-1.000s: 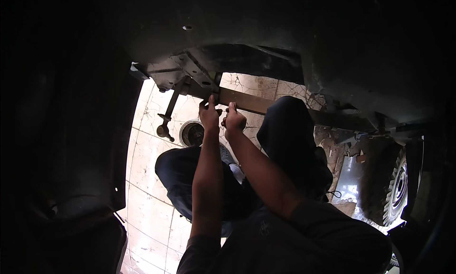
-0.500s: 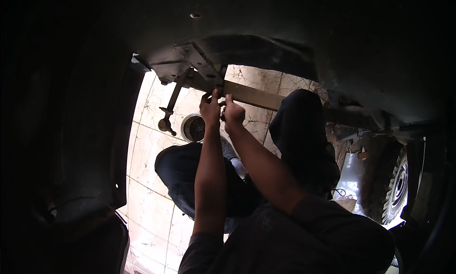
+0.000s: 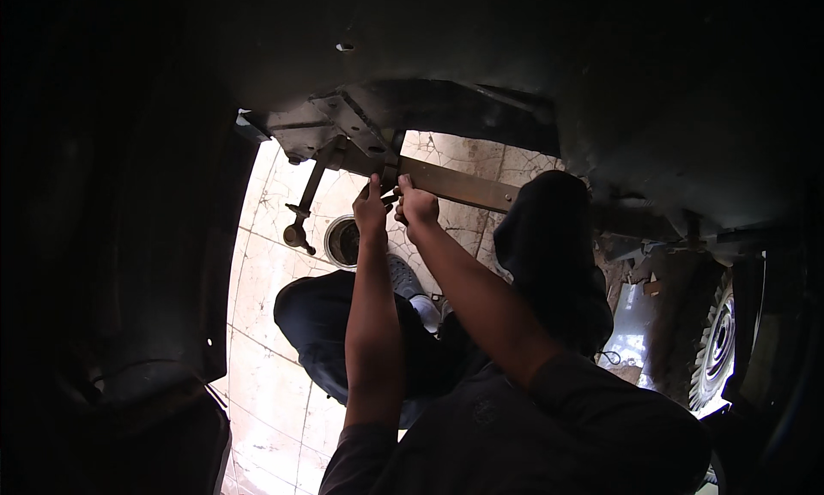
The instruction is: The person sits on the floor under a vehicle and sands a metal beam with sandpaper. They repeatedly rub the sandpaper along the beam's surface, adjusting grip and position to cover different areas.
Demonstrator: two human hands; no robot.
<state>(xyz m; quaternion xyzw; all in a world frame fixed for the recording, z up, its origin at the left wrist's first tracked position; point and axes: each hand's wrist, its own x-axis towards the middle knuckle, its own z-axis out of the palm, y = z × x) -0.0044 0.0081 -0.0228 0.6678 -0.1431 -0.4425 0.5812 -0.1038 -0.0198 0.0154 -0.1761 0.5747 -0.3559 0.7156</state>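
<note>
Both my hands are raised side by side under a vehicle's wheel arch, at the lower edge of a flat metal bar (image 3: pixel 459 184) like a leaf spring. My left hand (image 3: pixel 371 214) is closed with its thumb pointing up, close to where the bar meets a metal bracket (image 3: pixel 350 124). Just to its right, my right hand (image 3: pixel 419 209) is curled, thumb against the bar's edge. Something small and dark shows between the fingers of the two hands; its kind is too dim to tell.
A rod with a ball-joint end (image 3: pixel 296 235) hangs left of my hands. Below it, a round can (image 3: pixel 330 238) stands on the cracked tile floor (image 3: pixel 266 315). Dark body panels (image 3: pixel 481 57) arch overhead. My bent knees flank my arms. At the right is a wheel (image 3: pixel 719 349).
The view has tilted slightly, so the bar and bracket sit lower in the picture. My hands stay close together at the bar, with the left one shifted a little to the left.
</note>
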